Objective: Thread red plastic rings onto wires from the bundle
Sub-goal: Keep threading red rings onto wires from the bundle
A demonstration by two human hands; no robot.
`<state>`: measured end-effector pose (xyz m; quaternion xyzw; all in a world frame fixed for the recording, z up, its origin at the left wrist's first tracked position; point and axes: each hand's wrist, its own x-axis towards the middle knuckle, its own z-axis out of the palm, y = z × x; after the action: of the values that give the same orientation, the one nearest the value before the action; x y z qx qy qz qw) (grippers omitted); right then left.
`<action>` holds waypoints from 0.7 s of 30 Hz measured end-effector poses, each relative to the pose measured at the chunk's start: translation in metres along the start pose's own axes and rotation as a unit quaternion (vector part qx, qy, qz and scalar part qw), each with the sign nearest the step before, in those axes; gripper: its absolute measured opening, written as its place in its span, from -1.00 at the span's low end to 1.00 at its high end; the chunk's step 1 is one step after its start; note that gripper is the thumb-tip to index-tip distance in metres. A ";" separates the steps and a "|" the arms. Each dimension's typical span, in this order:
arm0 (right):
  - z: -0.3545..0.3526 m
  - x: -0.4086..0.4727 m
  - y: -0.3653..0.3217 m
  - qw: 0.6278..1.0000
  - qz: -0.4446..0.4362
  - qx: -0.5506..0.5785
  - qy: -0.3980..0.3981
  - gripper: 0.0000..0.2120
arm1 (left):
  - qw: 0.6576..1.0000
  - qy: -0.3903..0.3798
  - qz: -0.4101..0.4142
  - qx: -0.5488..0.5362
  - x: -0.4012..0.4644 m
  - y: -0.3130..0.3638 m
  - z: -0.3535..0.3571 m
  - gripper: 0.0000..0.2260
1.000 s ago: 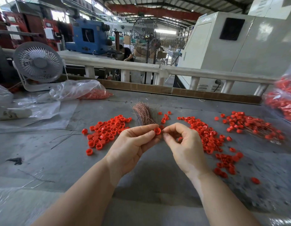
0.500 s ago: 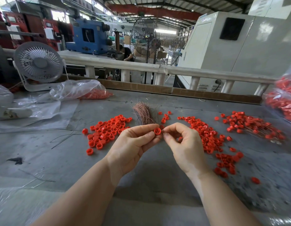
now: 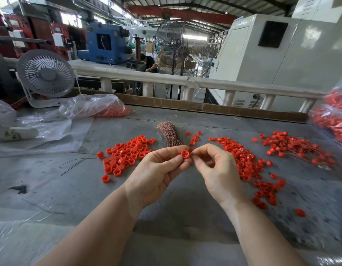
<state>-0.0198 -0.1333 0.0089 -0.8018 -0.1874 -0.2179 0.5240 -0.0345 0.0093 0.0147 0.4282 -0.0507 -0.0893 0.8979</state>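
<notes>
while the left hand [image 3: 156,169] pinches one red ring [image 3: 185,154] by its rim above the table [image 3: 70,189], the right hand [image 3: 218,169] pinches at its edge, probably on a wire too thin to see. the ring looks light, stiff and slippery; the wire bundle [image 3: 169,134] looks springy.

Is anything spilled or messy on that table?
Nothing looks spilled by accident. Red rings lie in loose heaps across the table, likely work stock. The oddest bits are stray dark wires lying apart from the copper bundle, and a dark smudge nearby.
</notes>
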 end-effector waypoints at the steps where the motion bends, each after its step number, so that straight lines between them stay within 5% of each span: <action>1: 0.001 0.000 0.001 1.000 -0.011 -0.012 0.001 -0.83 | 1.000 0.001 -0.001 -0.004 0.000 0.000 0.000 -0.80; 21: 0.003 -0.002 0.004 0.976 -0.142 -0.163 0.016 -0.84 | 0.996 0.039 0.003 -0.076 0.003 0.000 0.001 -0.84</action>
<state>-0.0195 -0.1323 0.0040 -0.8381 -0.2528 -0.3301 0.3532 -0.0321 0.0079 0.0151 0.3620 -0.0102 -0.0738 0.9292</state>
